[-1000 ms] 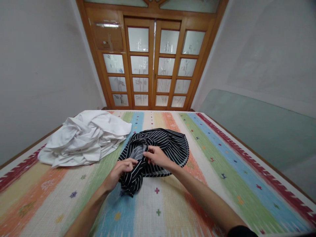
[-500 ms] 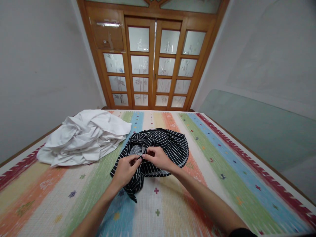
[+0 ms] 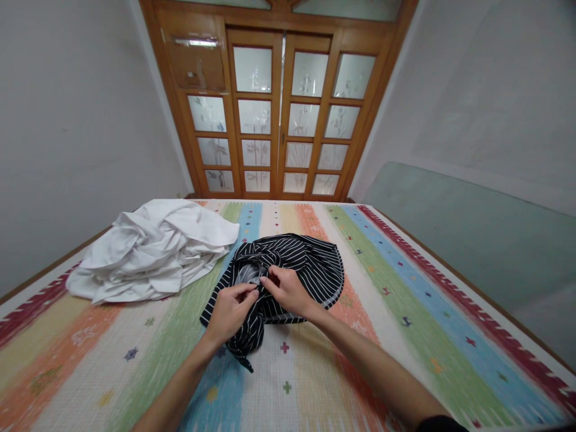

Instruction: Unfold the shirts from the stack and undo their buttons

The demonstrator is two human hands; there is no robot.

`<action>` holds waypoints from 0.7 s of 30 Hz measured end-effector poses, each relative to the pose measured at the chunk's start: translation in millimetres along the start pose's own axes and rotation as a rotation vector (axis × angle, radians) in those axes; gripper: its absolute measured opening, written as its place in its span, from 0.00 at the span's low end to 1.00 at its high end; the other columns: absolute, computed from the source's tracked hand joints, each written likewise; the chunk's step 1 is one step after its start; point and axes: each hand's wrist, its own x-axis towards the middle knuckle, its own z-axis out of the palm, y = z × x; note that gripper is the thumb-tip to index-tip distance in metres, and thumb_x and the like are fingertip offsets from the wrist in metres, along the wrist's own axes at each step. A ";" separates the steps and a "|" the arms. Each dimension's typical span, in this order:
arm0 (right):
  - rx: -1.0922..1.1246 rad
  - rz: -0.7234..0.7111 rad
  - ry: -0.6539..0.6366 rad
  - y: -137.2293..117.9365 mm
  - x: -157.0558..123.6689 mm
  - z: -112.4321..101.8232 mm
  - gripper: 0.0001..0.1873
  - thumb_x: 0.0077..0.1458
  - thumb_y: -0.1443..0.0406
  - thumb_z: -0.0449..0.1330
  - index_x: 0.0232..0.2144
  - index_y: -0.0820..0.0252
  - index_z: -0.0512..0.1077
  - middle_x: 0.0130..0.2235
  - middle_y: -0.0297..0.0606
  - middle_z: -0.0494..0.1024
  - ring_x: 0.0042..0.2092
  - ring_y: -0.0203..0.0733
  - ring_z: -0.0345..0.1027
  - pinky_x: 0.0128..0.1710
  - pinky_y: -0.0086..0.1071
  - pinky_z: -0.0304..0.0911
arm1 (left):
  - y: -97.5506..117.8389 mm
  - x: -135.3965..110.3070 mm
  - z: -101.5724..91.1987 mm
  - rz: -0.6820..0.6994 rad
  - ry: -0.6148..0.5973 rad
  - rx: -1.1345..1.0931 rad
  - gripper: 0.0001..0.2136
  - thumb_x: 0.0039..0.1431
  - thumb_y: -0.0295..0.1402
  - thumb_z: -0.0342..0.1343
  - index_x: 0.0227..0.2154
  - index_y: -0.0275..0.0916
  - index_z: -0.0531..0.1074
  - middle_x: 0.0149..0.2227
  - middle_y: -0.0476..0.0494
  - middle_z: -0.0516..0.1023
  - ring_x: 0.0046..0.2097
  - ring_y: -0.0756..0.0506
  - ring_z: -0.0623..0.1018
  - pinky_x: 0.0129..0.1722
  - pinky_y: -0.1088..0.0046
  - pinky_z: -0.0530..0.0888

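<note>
Left hand [image 3: 230, 308] and right hand [image 3: 288, 290] pinching striped garment [image 3: 310, 264], crumpled beneath them on bed

Black garment with thin white pinstripes [image 3: 310, 264] — soft fabric, crumpled, not folded. It lies in a rumpled, roughly rounded heap at centre frame, just below mid-height, on the blue and pale stripes of the bedspread. The far edge arches in a curved band; the right side spreads flat, with a pale hem showing along the lower right rim. A grey inner face is exposed at the upper left of the heap, near the bunched part. A narrower twisted section trails down and left toward the lower centre of the frame — ending in a small pointed tip.
</note>
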 end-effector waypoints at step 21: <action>-0.158 -0.255 -0.100 2.1 0.7 -7.6 0.08 0.55 0.68 0.55 0.24 0.57 0.62 0.26 0.33 0.67 0.29 0.37 0.60 0.31 0.29 0.56 | 3.4 0.3 -0.2 -0.071 0.035 -0.069 0.11 0.50 0.37 0.58 0.32 0.39 0.81 0.34 0.43 0.83 0.38 0.41 0.80 0.42 0.65 0.75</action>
